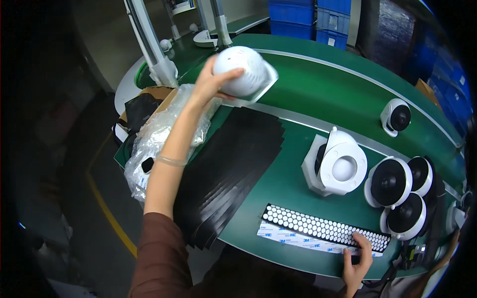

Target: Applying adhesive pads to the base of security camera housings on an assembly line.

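Note:
Raised over the far side of the bench, my left hand is closed around a white rounded device with a ribbed shell and a pale squarish base, slightly blurred. My right hand rests at the near edge, thumb and index finger apart. Its index fingertip touches a black strip of round white pads, and the thumb lies over the printed backing paper along the strip's near side. Beyond it, a white device with a round recess leans in a white angular holder.
Black flat sheets lie fanned across the bench's left half, beside a clear plastic bag. Several white devices with black round fronts cluster at the right. Another stands on the green conveyor belt. Blue crates are stacked behind.

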`<action>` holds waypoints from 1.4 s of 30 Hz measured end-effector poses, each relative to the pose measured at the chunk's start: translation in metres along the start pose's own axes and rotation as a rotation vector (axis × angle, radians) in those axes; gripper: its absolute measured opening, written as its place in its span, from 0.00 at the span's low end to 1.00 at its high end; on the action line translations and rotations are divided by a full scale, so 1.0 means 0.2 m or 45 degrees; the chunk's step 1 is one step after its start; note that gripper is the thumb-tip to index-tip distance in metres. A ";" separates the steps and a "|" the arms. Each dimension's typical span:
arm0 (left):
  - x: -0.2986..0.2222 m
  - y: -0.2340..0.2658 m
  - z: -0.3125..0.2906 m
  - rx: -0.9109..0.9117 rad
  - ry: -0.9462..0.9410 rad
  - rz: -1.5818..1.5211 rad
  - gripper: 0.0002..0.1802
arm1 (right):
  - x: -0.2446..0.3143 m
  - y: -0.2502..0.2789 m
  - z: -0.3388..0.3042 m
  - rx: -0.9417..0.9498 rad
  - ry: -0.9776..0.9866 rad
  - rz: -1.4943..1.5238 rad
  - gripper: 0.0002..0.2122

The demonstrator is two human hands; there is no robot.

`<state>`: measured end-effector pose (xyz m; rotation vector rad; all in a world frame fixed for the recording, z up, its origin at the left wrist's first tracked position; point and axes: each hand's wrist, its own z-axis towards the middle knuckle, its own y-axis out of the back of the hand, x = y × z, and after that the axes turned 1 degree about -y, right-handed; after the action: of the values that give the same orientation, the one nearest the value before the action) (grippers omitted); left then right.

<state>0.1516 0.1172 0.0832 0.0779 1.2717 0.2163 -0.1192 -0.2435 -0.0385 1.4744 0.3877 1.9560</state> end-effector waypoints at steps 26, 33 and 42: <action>-0.01 -0.50 -0.77 1.178 -0.445 0.983 0.14 | 0.22 -0.04 0.35 0.131 0.362 -0.346 0.06; 0.15 -0.51 -0.87 1.228 -0.554 0.748 0.17 | 0.18 -0.14 0.37 0.609 0.258 -0.344 0.12; -0.07 -0.51 -0.84 1.317 0.030 -0.012 0.08 | 0.38 0.12 0.34 0.525 0.056 -0.098 0.07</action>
<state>-0.0009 0.0046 0.0287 0.9524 1.2940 -0.4699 -0.0761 -0.2218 0.0541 1.6369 0.8973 1.9254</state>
